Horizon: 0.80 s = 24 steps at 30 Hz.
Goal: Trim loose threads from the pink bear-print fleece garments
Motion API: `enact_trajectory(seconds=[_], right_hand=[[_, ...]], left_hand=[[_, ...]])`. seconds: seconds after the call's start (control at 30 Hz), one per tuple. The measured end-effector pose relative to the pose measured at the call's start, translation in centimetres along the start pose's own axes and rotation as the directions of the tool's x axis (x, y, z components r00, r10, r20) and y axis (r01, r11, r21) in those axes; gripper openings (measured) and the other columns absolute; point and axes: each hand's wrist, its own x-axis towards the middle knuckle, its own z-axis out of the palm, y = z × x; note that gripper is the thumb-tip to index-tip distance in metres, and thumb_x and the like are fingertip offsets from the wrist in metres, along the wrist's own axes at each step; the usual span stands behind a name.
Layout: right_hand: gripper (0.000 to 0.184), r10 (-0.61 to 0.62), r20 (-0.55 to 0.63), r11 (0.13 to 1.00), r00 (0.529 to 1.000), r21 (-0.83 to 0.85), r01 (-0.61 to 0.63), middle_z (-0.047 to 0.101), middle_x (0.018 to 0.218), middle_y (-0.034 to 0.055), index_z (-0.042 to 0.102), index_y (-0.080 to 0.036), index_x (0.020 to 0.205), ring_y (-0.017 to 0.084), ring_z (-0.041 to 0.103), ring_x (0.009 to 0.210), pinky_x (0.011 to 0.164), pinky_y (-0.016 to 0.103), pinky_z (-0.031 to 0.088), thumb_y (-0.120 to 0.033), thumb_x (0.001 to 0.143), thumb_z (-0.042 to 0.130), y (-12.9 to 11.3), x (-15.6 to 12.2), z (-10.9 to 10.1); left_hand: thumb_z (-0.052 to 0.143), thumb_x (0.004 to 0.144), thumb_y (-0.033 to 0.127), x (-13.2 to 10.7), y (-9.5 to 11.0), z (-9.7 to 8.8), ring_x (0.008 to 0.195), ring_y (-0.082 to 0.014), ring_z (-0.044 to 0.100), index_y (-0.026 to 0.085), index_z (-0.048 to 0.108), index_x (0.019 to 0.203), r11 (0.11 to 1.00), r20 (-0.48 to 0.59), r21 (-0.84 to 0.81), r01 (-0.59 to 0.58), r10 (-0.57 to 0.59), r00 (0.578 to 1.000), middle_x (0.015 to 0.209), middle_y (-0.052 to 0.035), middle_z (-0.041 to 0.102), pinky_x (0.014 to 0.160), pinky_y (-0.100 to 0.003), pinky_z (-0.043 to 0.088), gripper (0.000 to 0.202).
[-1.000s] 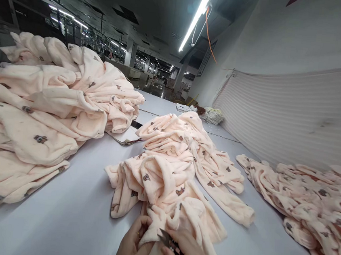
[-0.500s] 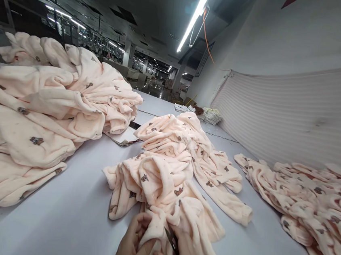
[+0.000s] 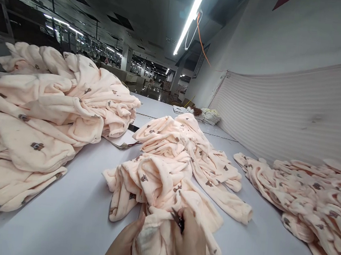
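A pale pink fleece garment [image 3: 164,183] with small brown animal motifs lies bunched on the table in front of me, one sleeve stretched toward the right. My left hand [image 3: 126,240] is closed on the near edge of its cloth, with the fingertips hidden behind the fabric. In my right hand [image 3: 190,243] is a pair of small dark thread snips [image 3: 178,219], the blades pointing up and left over the cloth. The right fingers wrap round the snips and rest against the garment. A greyish patch shows on the cloth between my hands.
A tall heap of like garments [image 3: 36,129] stands on the left of the white table [image 3: 80,199]. Another pile [image 3: 311,203] lies at the right by a striped cloth screen [image 3: 290,115]. Papers [image 3: 125,139] lie beside the left heap, and folded stacks [image 3: 208,116] sit farther back.
My right hand has moved slightly up with the snips. The cloth between my hands has been turned and spread, exposing the greyish patch. My left hand has shifted a little lower and left.
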Motion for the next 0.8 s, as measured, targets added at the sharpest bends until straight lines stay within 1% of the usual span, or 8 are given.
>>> enact_trajectory(seconds=[0.1,0.2,0.27,0.33,0.43,0.53,0.67,0.8], right_hand=[[0.01,-0.088,0.085,0.996,0.993,0.008,0.087,0.063,0.077,-0.0003,0.054,-0.024,0.077,0.02,0.061,0.068,0.059,0.027,0.044,-0.032,0.081,0.057,-0.4,-0.9,-0.4],[0.017,-0.201,0.094,0.976,0.975,0.106,0.191,0.066,0.096,0.0014,0.062,-0.028,0.097,0.02,0.065,0.084,0.07,0.026,0.049,-0.031,0.081,0.061,-0.5,-1.6,-0.8],[0.022,-0.233,0.07,0.97,0.97,0.089,0.227,0.067,0.1,0.0019,0.063,-0.029,0.104,0.02,0.065,0.086,0.072,0.027,0.049,-0.031,0.083,0.06,-0.7,-1.7,-1.1],[0.018,-0.219,0.061,0.973,0.974,0.086,0.214,0.069,0.094,0.0021,0.066,-0.028,0.1,0.02,0.066,0.081,0.07,0.027,0.05,-0.031,0.086,0.056,-0.9,-1.5,-1.1],[0.019,-0.171,0.101,0.969,0.98,0.197,0.149,0.07,0.088,0.0029,0.069,-0.026,0.093,0.019,0.067,0.081,0.071,0.025,0.051,-0.032,0.089,0.051,-1.1,-1.0,-1.1],[0.018,-0.176,0.133,0.954,0.975,0.269,0.135,0.069,0.089,0.0036,0.07,-0.024,0.094,0.019,0.067,0.084,0.072,0.023,0.051,-0.031,0.087,0.055,-1.1,-0.9,-1.0],[0.018,-0.177,0.117,0.966,0.977,0.208,0.15,0.069,0.088,0.0031,0.07,-0.026,0.094,0.02,0.067,0.082,0.07,0.025,0.051,-0.03,0.086,0.054,-0.9,-1.0,-1.2],[0.016,-0.182,0.128,0.974,0.975,0.162,0.16,0.069,0.092,0.0015,0.069,-0.027,0.096,0.019,0.067,0.086,0.073,0.024,0.052,-0.029,0.085,0.058,-0.7,-1.2,-1.5]], left_hand=[[0.041,0.092,0.038,0.1,0.0,-0.1,0.113,-0.0295,0.06,0.02,0.055,0.127,0.999,0.043,-0.044,0.012,-0.01,0.999,0.107,-0.0094,0.072,0.102,-0.046,0.039,0.042],[0.038,0.093,0.039,0.2,0.0,-0.3,0.115,-0.029,0.058,0.021,0.053,0.129,0.997,0.119,-0.06,0.049,-0.042,0.992,0.11,-0.0094,0.072,0.104,-0.046,0.037,0.043],[0.037,0.094,0.039,0.3,-0.1,-0.5,0.116,-0.0288,0.058,0.02,0.052,0.13,0.996,0.164,-0.058,0.074,-0.063,0.984,0.111,-0.01,0.071,0.104,-0.046,0.036,0.044],[0.038,0.094,0.039,0.5,-0.3,-0.7,0.116,-0.0285,0.057,0.02,0.051,0.131,0.996,0.168,-0.06,0.065,-0.054,0.984,0.113,-0.0099,0.07,0.105,-0.045,0.035,0.044],[0.044,0.092,0.036,0.8,-0.5,-1.0,0.117,-0.0281,0.057,0.024,0.047,0.133,0.999,0.149,-0.043,0.012,-0.005,0.989,0.115,-0.0085,0.069,0.104,-0.045,0.035,0.044],[0.047,0.09,0.035,0.9,-0.6,-1.1,0.117,-0.0289,0.057,0.022,0.048,0.133,1.0,0.136,-0.005,-0.006,0.006,0.991,0.114,-0.0095,0.069,0.103,-0.045,0.037,0.045],[0.04,0.091,0.044,0.6,-0.7,-0.5,0.116,-0.03,0.057,0.02,0.052,0.13,1.0,0.07,0.026,-0.01,0.008,0.998,0.109,-0.0111,0.071,0.099,-0.046,0.041,0.047],[0.046,0.087,0.046,0.6,-0.6,0.1,0.115,-0.03,0.057,0.023,0.05,0.132,0.995,0.075,0.085,-0.049,0.042,0.996,0.11,-0.0092,0.07,0.098,-0.045,0.042,0.05]])
